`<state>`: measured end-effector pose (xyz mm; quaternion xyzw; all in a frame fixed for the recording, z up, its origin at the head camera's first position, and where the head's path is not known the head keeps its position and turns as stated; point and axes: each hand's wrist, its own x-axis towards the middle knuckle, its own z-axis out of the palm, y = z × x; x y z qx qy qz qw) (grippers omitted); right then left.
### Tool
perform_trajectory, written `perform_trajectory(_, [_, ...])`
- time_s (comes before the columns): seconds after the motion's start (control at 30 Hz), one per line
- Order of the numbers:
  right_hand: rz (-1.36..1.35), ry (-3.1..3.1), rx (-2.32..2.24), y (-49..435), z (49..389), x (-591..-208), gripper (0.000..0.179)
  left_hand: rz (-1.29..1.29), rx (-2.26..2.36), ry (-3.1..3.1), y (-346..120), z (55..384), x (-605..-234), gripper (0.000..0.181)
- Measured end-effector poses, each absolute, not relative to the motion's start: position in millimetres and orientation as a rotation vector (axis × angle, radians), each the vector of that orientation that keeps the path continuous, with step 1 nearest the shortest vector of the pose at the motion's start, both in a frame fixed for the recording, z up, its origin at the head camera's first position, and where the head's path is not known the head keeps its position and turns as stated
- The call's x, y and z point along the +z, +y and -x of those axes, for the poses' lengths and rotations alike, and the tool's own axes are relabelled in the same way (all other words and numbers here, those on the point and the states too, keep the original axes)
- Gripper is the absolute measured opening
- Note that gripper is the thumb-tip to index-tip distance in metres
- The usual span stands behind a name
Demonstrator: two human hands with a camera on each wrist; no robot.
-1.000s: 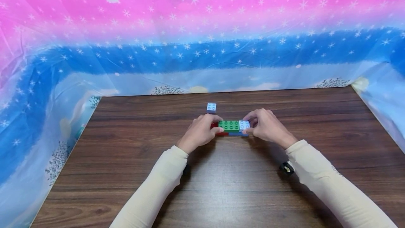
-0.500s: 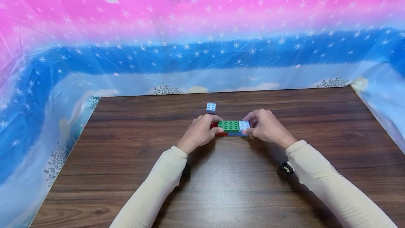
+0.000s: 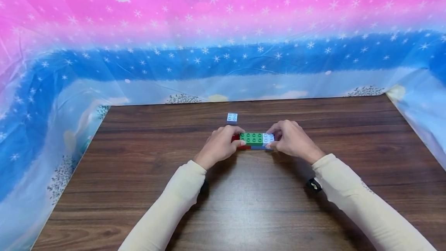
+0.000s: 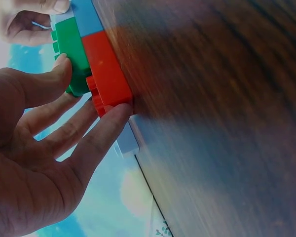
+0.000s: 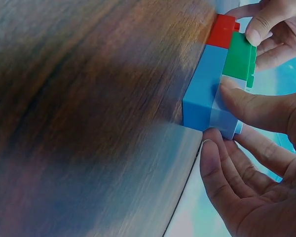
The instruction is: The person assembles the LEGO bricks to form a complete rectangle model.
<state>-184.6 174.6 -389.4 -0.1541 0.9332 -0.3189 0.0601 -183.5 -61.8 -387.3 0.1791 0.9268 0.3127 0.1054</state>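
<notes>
In the head view, a green toy building brick and a small pale blue-white brick sit side by side as an upper layer. Under them, end to end on the table, lie a red brick and a blue brick. The left hand pinches the green brick near its left end, thumb on the near side; one fingertip touches the red brick's end. With thumb and fingers, the right hand grips the pale brick at the right end. Fingers partly cover both ends of the stack.
Behind the stack, slightly left, a loose pale four-stud brick rests on the dark wooden table. A pink and blue snowflake-patterned cloth rises along the back and side edges of the table.
</notes>
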Motion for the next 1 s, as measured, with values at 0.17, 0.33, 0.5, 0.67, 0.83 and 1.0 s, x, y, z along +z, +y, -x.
perform_trajectory(0.17, [0.452,2.820,-0.966,173,185,-389,0.031,-0.526,0.918,2.733,-64,184,-387,0.035])
perform_trajectory(0.33, [0.438,2.810,-0.969,171,185,-389,0.032,-0.526,0.886,2.755,-66,183,-386,0.037])
perform_trajectory(0.5, [0.423,2.807,-0.957,171,185,-388,0.032,-0.562,0.872,2.777,-68,184,-383,0.041])
perform_trajectory(0.67, [0.421,2.802,-0.962,172,185,-388,0.032,-0.554,0.944,2.823,-73,189,-377,0.041])
perform_trajectory(0.83, [0.412,2.804,-0.974,174,184,-388,0.032,-0.520,0.959,2.891,-79,199,-374,0.040])
perform_trajectory(1.0, [0.413,2.797,-0.978,175,184,-388,0.032,-0.469,0.949,2.915,-81,210,-377,0.043])
